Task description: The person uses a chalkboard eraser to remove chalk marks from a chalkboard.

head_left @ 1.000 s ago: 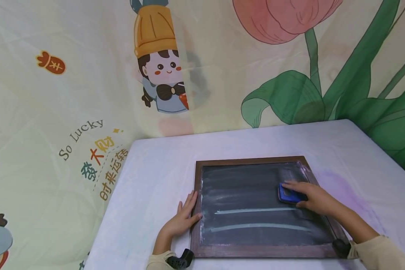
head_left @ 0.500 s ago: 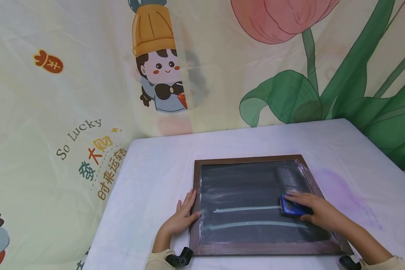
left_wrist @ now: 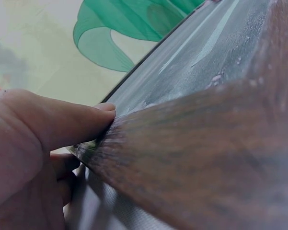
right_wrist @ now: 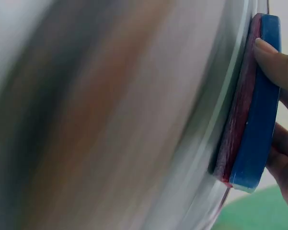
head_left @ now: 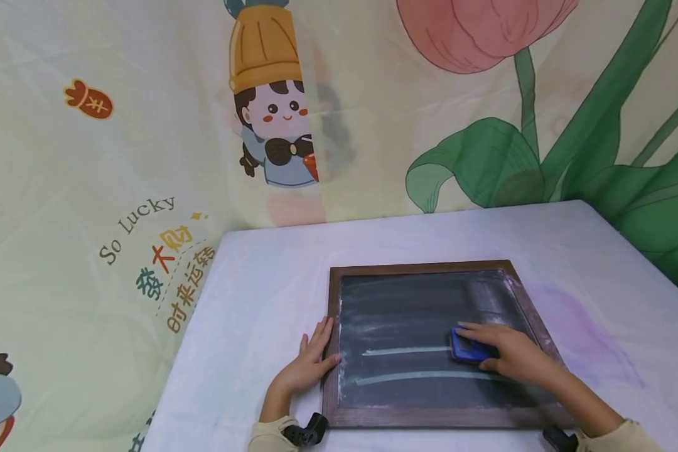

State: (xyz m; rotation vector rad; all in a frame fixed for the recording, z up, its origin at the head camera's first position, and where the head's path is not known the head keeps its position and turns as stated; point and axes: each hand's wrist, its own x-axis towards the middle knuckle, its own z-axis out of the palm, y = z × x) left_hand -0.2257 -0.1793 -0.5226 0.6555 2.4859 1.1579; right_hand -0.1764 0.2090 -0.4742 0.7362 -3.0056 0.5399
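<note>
A small chalkboard (head_left: 407, 314) in a brown wooden frame lies on the table, with two pale chalk lines across its lower half. My right hand (head_left: 514, 351) holds a blue board eraser (head_left: 469, 346) against the board. The eraser covers the right end of the upper chalk line (head_left: 407, 351). Its reddish felt (right_wrist: 239, 100) faces the board in the right wrist view, with the thumb along one side. My left hand (head_left: 306, 362) rests at the board's left edge with fingers extended. Its thumb lies on the wooden frame (left_wrist: 182, 143) in the left wrist view.
A white cloth covers the table (head_left: 277, 270), with a purple smudge (head_left: 579, 326) right of the board. Behind stands a printed curtain (head_left: 361, 125) with a tulip and a cartoon figure. Black wrist cameras (head_left: 307, 430) sit on both wrists.
My right hand has brought the eraser down from the board's upper right, then left along the upper chalk line. Less of that line shows at its right. My left hand stays in place.
</note>
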